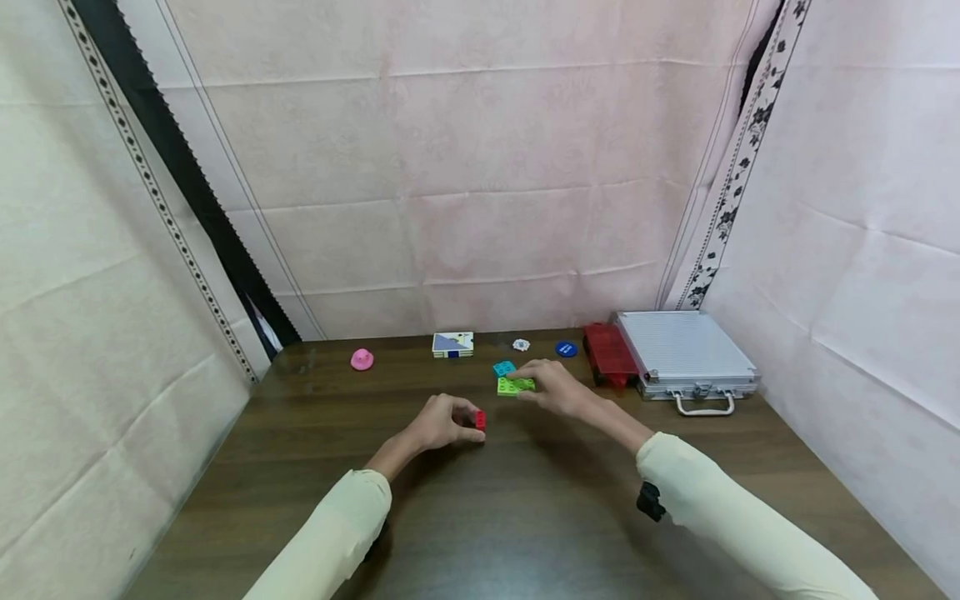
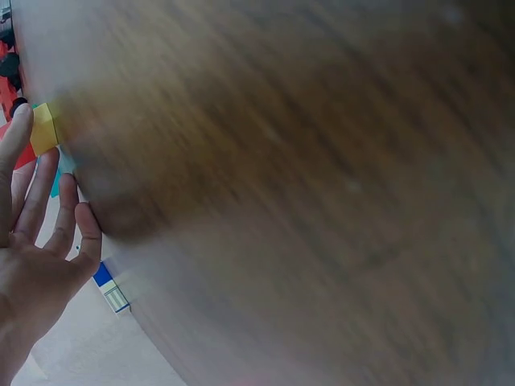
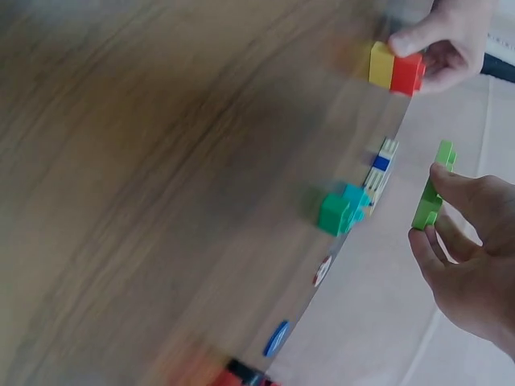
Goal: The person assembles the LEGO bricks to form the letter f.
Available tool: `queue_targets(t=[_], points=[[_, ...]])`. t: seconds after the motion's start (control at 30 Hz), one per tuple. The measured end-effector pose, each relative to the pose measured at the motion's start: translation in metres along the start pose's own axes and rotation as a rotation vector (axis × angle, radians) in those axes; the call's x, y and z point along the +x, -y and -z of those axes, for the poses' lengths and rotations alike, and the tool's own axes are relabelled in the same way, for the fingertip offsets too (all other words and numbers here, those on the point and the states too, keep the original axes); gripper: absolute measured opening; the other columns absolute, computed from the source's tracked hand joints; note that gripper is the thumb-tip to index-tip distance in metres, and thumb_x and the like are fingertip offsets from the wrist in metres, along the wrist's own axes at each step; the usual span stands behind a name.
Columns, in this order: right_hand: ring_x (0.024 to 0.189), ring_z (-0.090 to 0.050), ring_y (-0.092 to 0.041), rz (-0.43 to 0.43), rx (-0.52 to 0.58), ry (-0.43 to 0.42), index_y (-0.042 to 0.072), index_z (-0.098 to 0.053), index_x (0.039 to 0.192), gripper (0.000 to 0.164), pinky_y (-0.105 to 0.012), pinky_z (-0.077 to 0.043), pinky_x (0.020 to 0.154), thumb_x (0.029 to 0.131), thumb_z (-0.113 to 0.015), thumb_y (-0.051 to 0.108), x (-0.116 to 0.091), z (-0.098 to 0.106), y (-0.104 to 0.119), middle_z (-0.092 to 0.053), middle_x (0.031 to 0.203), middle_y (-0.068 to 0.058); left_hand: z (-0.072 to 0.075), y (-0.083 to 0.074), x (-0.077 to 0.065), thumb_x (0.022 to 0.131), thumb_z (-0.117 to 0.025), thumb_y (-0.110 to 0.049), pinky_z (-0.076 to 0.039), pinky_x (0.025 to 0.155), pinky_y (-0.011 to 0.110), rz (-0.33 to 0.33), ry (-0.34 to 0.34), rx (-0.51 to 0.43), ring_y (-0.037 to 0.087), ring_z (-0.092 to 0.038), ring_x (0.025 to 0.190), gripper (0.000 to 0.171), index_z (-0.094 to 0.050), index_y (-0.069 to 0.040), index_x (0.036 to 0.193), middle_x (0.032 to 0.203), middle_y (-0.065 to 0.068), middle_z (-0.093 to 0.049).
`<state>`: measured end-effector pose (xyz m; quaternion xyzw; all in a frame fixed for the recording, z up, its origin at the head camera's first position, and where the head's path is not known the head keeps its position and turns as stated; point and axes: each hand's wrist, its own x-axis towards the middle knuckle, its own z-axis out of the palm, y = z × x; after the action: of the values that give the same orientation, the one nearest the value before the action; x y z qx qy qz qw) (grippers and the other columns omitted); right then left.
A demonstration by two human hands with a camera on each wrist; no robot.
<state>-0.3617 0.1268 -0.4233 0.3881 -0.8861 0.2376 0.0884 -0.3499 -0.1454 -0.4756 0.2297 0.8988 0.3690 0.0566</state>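
Left hand (image 1: 446, 422) pinches stacked red and yellow bricks (image 3: 393, 67), right hand (image 1: 553, 387) a lime-green brick (image 3: 432, 189), fingers partly curled. Teal bricks (image 3: 336, 212) stand just beyond the lime-green brick.

From left to right, the surface (image 1: 300, 467) carries a stack (image 1: 453, 342), blocks (image 1: 503, 367), a disc (image 1: 566, 349), a toy vehicle (image 1: 610, 350) and a case (image 1: 682, 346).

The right hand (image 1: 553, 388) covers the right part of the lime-green brick (image 1: 507, 387). Marks on the far blue disc (image 1: 566, 349) are too small to read. The left wrist view blurs the tabletop (image 2: 322, 177) and cuts off the left hand (image 2: 50, 269).
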Motion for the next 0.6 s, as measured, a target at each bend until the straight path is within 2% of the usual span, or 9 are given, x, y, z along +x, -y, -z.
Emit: queue_targets(t=[0.17, 0.4, 0.6], points=[[0.119, -0.066, -0.035, 0.001, 0.037, 0.037, -0.001, -0.070, 0.130, 0.037, -0.049, -0.054, 0.098, 0.094, -0.076, 0.004, 0.005, -0.007, 0.012, -0.070, 0.127, -0.019, 0.000, 0.000, -0.002, 0.084, -0.089, -0.026, -0.056, 0.075, 0.029, 0.000, -0.008, -0.010, 0.013, -0.065, 0.086, 0.033, -0.078, -0.009, 0.110, 0.100, 0.000, -0.076], [0.116, -0.068, -0.029, 0.018, 0.079, 0.057, 0.000, -0.073, 0.125, 0.033, -0.039, -0.058, 0.091, 0.092, -0.078, 0.005, 0.011, -0.021, 0.024, -0.074, 0.123, -0.013, -0.001, 0.000, -0.001, 0.084, -0.089, -0.027, -0.058, 0.077, 0.031, 0.003, -0.002, 0.001, 0.016, -0.069, 0.092, 0.030, -0.079, -0.011, 0.107, 0.101, 0.000, -0.076], [0.114, -0.070, -0.027, 0.046, 0.070, 0.086, 0.001, -0.074, 0.123, 0.032, -0.033, -0.058, 0.089, 0.093, -0.079, 0.009, 0.015, -0.029, 0.029, -0.074, 0.121, -0.012, 0.000, -0.001, -0.001, 0.085, -0.089, -0.027, -0.056, 0.073, 0.027, -0.001, -0.002, 0.004, 0.011, -0.068, 0.088, 0.022, -0.079, -0.014, 0.099, 0.097, -0.003, -0.077]])
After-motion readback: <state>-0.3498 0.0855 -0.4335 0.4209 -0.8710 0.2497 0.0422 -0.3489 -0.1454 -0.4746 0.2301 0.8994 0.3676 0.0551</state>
